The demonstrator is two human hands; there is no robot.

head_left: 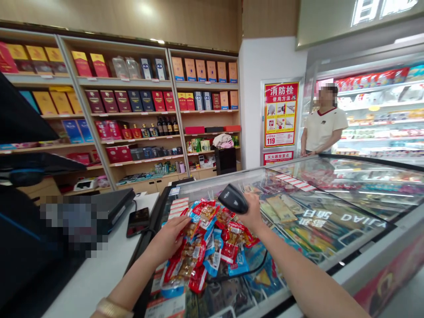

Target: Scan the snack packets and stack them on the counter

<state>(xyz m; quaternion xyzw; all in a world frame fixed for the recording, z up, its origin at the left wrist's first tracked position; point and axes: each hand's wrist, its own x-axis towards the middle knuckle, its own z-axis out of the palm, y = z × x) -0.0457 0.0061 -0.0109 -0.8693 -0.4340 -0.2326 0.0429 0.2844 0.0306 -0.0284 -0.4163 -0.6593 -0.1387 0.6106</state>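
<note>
A heap of red and blue snack packets (194, 254) lies on the glass top of a display freezer (331, 198). My left hand (168, 238) rests on the heap's left side with its fingers stretched over the packets. In my right hand (253, 212) is a black barcode scanner (233, 198), held above the right part of the heap with its head pointing left. The fingers wrap round the handle. A dark cable curves over the glass below the packets.
Left of the freezer, a white counter (82, 274) bears a phone (138, 221) and dark checkout equipment (121, 205). Across the freezer a person (326, 123) stands at its far edge. Shelves (132, 112) of boxes and bottles line the back wall.
</note>
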